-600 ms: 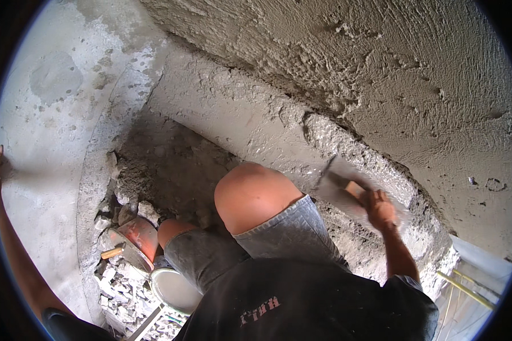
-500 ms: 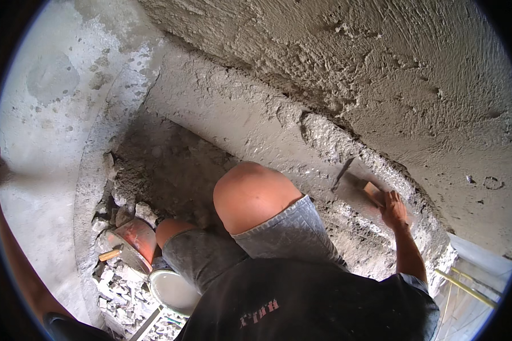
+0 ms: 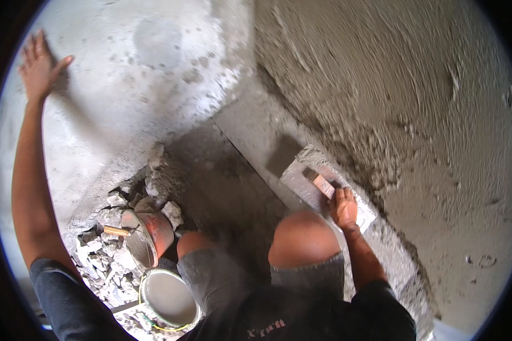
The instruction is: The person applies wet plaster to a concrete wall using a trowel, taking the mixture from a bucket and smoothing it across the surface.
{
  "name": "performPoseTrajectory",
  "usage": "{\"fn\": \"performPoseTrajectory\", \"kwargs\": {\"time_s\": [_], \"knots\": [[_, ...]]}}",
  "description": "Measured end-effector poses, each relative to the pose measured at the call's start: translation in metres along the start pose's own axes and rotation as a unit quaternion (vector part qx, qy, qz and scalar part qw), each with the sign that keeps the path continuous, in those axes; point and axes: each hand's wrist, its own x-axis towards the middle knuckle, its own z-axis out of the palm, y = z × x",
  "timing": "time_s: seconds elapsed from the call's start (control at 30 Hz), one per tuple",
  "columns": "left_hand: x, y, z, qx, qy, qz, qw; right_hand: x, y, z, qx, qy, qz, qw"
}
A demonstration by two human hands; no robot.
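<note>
My right hand (image 3: 345, 209) is closed round the wooden handle of a flat plastering trowel (image 3: 301, 186). The trowel's wide metal plate is over the rough concrete ledge (image 3: 253, 128), at the foot of the freshly plastered wall (image 3: 438, 113). Grey mortar shows along the plate's far edge, and a dark shadow falls beside it. Whether the plate touches the ledge I cannot tell. At the upper left, my left hand (image 3: 38, 71) lies flat with fingers spread against the pale wall (image 3: 114, 96), my arm stretched out.
A red bucket (image 3: 164, 230) with a wooden-handled tool (image 3: 117, 231) across it stands at the lower left. Beside it is a pale bucket (image 3: 145, 284) of cloudy liquid. Broken rubble (image 3: 108, 261) surrounds them. My bent knees (image 3: 303, 241) are close to the ledge.
The view has swung round, bringing my whole left hand into sight on the pale wall. My right hand and the trowel have moved along the ledge toward its far corner.
</note>
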Motion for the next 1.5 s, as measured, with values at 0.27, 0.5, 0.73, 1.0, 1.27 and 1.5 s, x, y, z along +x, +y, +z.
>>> {"fn": "performPoseTrajectory", "kwargs": {"time_s": [0.27, 0.5, 0.73, 1.0, 1.27, 1.5], "knots": [[0.001, 0.018, -0.07, 0.0, -0.074, -0.106, 0.992, 0.159, -0.192, -0.159, 0.281, -0.025, -0.23, 0.931], [0.018, 0.034, -0.103, 0.04, -0.262, -0.165, 0.95, 0.276, -0.238, -0.265, 0.534, -0.178, -0.28, 0.778], [0.034, 0.043, -0.129, 0.043, -0.345, -0.187, 0.919, 0.258, -0.154, -0.349, 0.547, 0.113, -0.134, 0.819], [0.03, 0.021, -0.146, -0.023, -0.328, -0.153, 0.932, -0.011, -0.093, -0.231, 0.425, 0.078, 0.078, 0.899], [-0.074, 0.217, -0.233, -0.533, -0.361, -0.215, 0.735, -0.102, -0.05, -0.115, 0.39, 0.119, 0.225, 0.885], [-0.278, 0.444, -0.355, -0.75, -0.514, -0.368, 0.195, -0.032, -0.138, -0.064, 0.134, 0.17, -0.185, 0.959]]}}
